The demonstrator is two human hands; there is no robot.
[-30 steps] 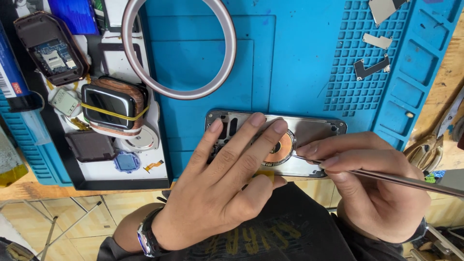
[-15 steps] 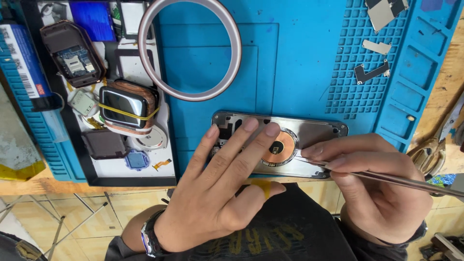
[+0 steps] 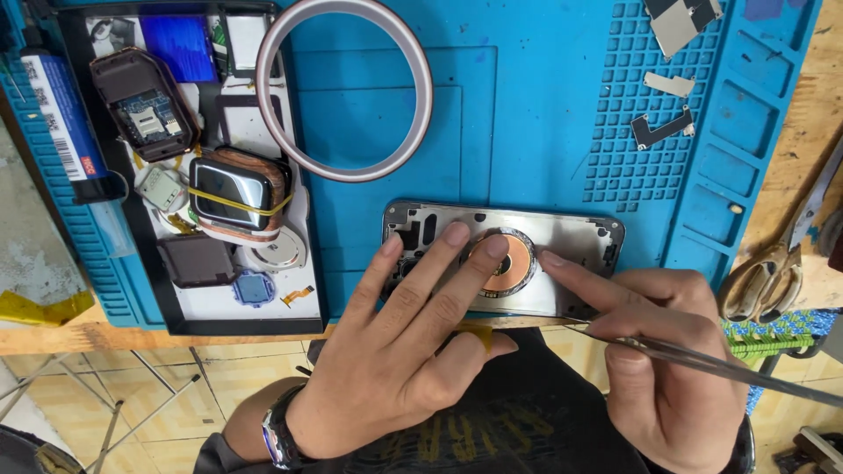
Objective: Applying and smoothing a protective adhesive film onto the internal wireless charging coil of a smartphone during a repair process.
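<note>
- So the opened phone back housing (image 3: 571, 263) is lying flat near the front edge of the blue work mat (image 3: 527, 132), copper coil (image 3: 505, 262) facing up.
- Left hand (image 3: 404, 351) is spreading wide, fingers pressing down on the housing, middle fingertip sitting on the coil.
- Right hand (image 3: 667, 351) is gripping thin metal tweezers (image 3: 702, 360), index finger stretching out and touching the housing just beside the coil.
- Tape ring (image 3: 342, 88) is lying further back on the mat, and scissors (image 3: 773, 272) are sitting off to the right.
</note>
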